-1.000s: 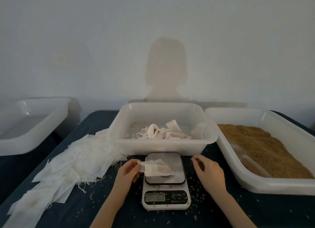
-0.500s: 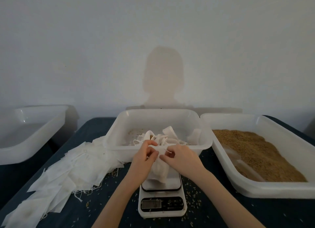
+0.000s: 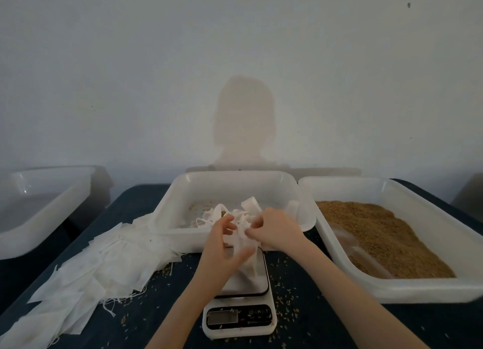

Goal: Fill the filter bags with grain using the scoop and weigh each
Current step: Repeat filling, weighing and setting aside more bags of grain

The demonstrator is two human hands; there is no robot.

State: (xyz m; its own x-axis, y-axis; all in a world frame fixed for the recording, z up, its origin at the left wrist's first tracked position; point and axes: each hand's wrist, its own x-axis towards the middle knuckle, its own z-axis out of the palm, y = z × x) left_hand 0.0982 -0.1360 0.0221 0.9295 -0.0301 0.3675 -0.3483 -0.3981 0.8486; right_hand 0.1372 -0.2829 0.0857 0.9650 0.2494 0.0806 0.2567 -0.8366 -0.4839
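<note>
Raised off grey-plated white digital scale: white paper filter bag, pinched by left hand and right hand. Keep mouth upright; avoid spilling.

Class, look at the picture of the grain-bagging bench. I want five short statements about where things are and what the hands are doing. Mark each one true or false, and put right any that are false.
1. Both hands hold a filter bag above the scale. True: the left hand and right hand grip it together.
2. The grain fills the middle tub. False: the grain lies in the right tub; the middle tub holds white bags.
3. A pile of flat empty bags lies on the table left of the scale. True.
4. The scoop is in the right hand. False: that hand grips only the bag.
5. Loose grains lie scattered on the dark table around the scale. True.
</note>
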